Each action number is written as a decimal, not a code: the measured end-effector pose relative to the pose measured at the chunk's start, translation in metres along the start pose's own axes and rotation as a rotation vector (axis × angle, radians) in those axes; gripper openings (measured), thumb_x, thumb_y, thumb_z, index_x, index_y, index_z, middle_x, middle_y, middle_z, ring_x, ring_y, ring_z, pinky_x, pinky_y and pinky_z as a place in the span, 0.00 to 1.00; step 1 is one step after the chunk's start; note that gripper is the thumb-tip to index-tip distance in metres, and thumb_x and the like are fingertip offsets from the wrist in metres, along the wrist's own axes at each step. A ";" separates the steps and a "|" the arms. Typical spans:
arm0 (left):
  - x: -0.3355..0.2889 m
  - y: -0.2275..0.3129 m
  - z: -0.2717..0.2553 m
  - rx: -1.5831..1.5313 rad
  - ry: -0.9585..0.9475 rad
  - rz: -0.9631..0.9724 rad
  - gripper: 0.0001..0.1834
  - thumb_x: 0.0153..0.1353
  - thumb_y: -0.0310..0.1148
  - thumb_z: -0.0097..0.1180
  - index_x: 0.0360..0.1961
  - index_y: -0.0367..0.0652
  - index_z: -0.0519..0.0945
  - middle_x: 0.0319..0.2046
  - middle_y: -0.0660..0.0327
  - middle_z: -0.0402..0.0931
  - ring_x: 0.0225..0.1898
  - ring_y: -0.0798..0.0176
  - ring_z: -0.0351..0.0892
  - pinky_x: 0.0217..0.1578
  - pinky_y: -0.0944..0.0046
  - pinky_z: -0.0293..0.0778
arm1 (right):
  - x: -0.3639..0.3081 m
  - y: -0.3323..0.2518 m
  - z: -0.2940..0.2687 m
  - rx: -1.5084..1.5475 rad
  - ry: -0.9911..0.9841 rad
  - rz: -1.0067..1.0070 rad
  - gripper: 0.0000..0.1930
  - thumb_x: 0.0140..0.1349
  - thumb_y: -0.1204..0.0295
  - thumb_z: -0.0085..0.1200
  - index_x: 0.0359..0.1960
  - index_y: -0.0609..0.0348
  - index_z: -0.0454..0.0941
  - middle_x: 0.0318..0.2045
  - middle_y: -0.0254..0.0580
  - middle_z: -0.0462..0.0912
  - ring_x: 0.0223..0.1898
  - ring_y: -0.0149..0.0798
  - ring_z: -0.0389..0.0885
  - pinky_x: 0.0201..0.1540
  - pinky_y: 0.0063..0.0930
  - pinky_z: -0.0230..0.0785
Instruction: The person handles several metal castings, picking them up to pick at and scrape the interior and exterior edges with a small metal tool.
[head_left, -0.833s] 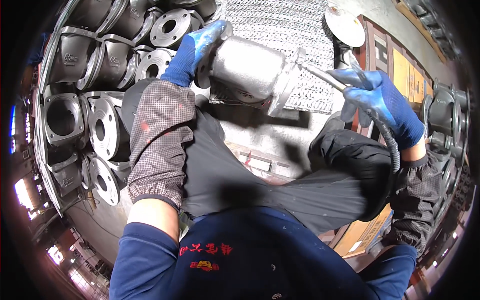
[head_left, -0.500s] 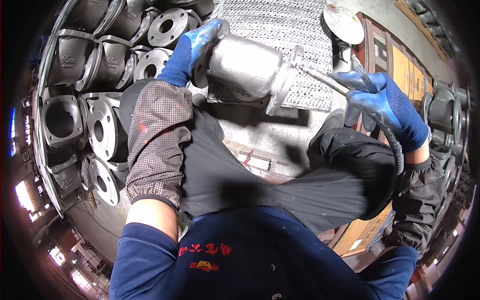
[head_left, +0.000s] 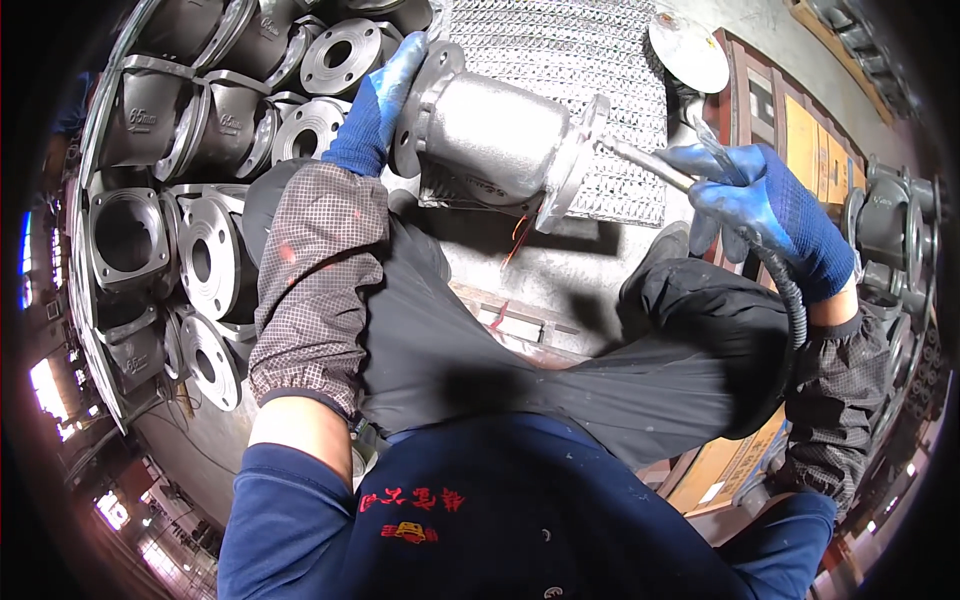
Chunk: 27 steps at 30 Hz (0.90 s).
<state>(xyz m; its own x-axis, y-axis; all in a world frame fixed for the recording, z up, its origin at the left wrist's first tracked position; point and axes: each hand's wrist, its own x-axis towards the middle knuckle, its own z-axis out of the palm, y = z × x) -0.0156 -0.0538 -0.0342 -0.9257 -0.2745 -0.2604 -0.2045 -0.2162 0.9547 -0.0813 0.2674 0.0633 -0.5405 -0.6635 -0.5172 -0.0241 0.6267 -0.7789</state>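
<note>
- Left hand [head_left: 380, 105], blue-gloved, fingers clasped over the near flange of a grey cast valve body [head_left: 495, 135], holding it tilted above the mesh panel [head_left: 560, 60].
- Right hand [head_left: 765, 205] clenched round a hose-fed pneumatic grinder [head_left: 650, 168]; its tip enters the far flange bore.
- Sparks [head_left: 515, 235] fall: grinding judged under way, unfinished.
- Stacked flanged castings [head_left: 210, 250] at left; finished or waiting, cannot tell.

I see dark grey cast flanged valve bodies [head_left: 200, 250] stacked across the upper left of the frame, a silvery woven mesh sheet [head_left: 570, 60] top centre, orange-brown wooden boards [head_left: 800, 130] upper right, pale concrete floor [head_left: 560, 270] mid-frame.
</note>
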 end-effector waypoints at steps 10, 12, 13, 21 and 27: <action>0.033 -0.053 -0.050 -0.027 -0.055 -0.048 0.19 0.68 0.35 0.39 0.56 0.38 0.67 0.51 0.57 0.72 0.50 0.66 0.73 0.51 0.69 0.69 | 0.024 0.037 0.061 0.668 0.579 0.014 0.23 0.59 0.67 0.51 0.51 0.72 0.68 0.25 0.42 0.78 0.24 0.27 0.77 0.17 0.11 0.62; 0.016 -0.034 -0.027 -0.008 0.020 -0.107 0.21 0.67 0.40 0.41 0.57 0.40 0.67 0.50 0.58 0.73 0.48 0.66 0.74 0.49 0.68 0.70 | 0.038 0.057 0.081 0.822 0.599 0.073 0.20 0.59 0.70 0.53 0.49 0.73 0.68 0.29 0.43 0.78 0.29 0.32 0.81 0.17 0.14 0.66; 0.011 -0.029 -0.025 0.002 0.097 -0.165 0.24 0.66 0.45 0.44 0.58 0.43 0.68 0.49 0.58 0.73 0.47 0.66 0.74 0.47 0.68 0.71 | 0.048 0.063 0.093 0.912 0.604 0.109 0.19 0.59 0.72 0.53 0.49 0.73 0.68 0.30 0.44 0.78 0.30 0.33 0.81 0.17 0.14 0.67; -0.015 -0.053 -0.024 0.255 0.066 0.027 0.20 0.60 0.29 0.50 0.55 0.38 0.67 0.46 0.56 0.74 0.48 0.64 0.75 0.49 0.66 0.71 | 0.095 0.082 0.135 0.848 0.765 0.042 0.15 0.62 0.69 0.50 0.47 0.67 0.73 0.29 0.36 0.77 0.26 0.26 0.72 0.27 0.19 0.68; -0.037 -0.039 -0.009 0.140 0.001 0.150 0.20 0.66 0.38 0.44 0.55 0.39 0.68 0.45 0.56 0.75 0.45 0.66 0.76 0.44 0.69 0.74 | 0.090 0.076 0.119 1.063 0.708 0.099 0.13 0.60 0.72 0.48 0.43 0.68 0.76 0.32 0.40 0.80 0.31 0.32 0.78 0.35 0.24 0.71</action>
<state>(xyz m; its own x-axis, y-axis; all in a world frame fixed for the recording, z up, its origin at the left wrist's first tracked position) 0.0292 -0.0433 -0.0635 -0.9488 -0.2946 -0.1139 -0.1066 -0.0409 0.9935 -0.0320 0.2072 -0.0847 -0.8370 -0.0664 -0.5432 0.5450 -0.1902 -0.8166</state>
